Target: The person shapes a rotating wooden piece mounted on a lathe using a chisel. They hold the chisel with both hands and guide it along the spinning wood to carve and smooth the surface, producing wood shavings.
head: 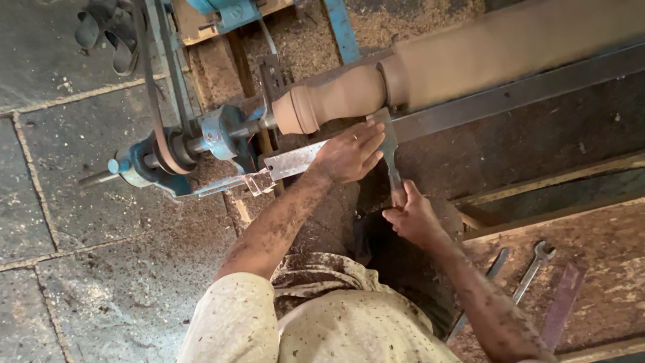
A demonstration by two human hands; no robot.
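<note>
Wood, one long pale piece (470, 57), is mounted on a lathe and blurred along its thick part, with a rounded bulb shaped at its end toward the blue headstock (222, 131). One chisel (388, 144) lies across the steel tool rest (504, 94), its blade tip touching the wood just beside the bulb. The left hand (349, 153) lies flat over the blade and the rest, fingers stretched narrow and pressed down on the metal. The right hand (411, 218) is closed around the chisel's handle, nearer the body. Both forearms are flecked with sawdust, as is the light shirt (322, 316).

One belt (156, 101) loops round the pulley at the headstock's left end. Two spanners (521, 282) lie side by side on the wooden board (605, 269) at the right, with one dark flat strip (563, 302) just beside them near the board's lower edge.

Grey stone slabs (80, 202) make the floor at the left, strewn with shavings. Thicker sawdust (403, 20) is heaped beyond the lathe. One pair of dark sandals (107, 33) sits on the slabs at the upper left corner.
</note>
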